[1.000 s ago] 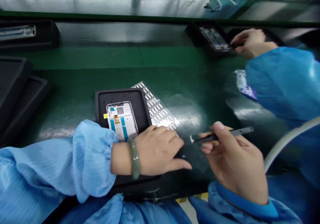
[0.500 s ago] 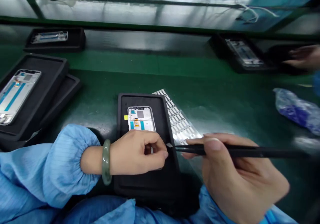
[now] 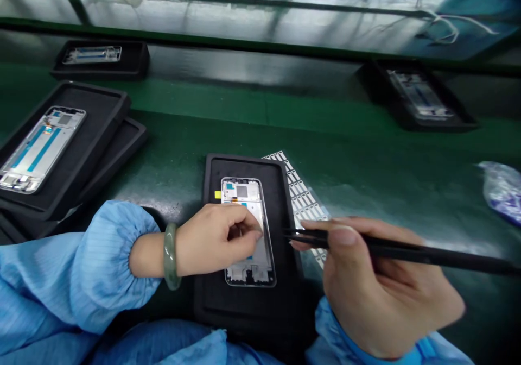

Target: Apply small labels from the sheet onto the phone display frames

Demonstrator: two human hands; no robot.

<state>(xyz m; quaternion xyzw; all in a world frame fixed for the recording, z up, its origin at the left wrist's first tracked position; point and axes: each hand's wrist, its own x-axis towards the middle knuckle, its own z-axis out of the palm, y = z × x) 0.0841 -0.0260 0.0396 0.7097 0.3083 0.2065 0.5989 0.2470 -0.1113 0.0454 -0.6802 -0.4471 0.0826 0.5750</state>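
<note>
A phone frame (image 3: 252, 234) lies in a black tray (image 3: 285, 202) in front of me on the green belt. My left hand (image 3: 211, 237), a green bangle on its wrist, rests on the frame with fingertips pinched together over its middle. What the fingertips hold is too small to make out. My right hand (image 3: 378, 283) grips black tweezers (image 3: 407, 252), their tips pointing left at the tray's right edge, close to my left fingertips. A sheet of small white stickers (image 3: 303, 196) lies just right of the tray.
Stacked black trays (image 3: 101, 131) at the left carry another phone frame (image 3: 38, 149). Two more trays with frames sit far left (image 3: 101, 61) and far right (image 3: 419, 96). A blue plastic bag (image 3: 502, 188) lies at the right edge.
My view has shifted, so the tray sits further right in the picture. My left hand moved onto the frame's middle with fingers pinched. The small white piece at the tweezer tips no longer shows. The other person's hand left view.
</note>
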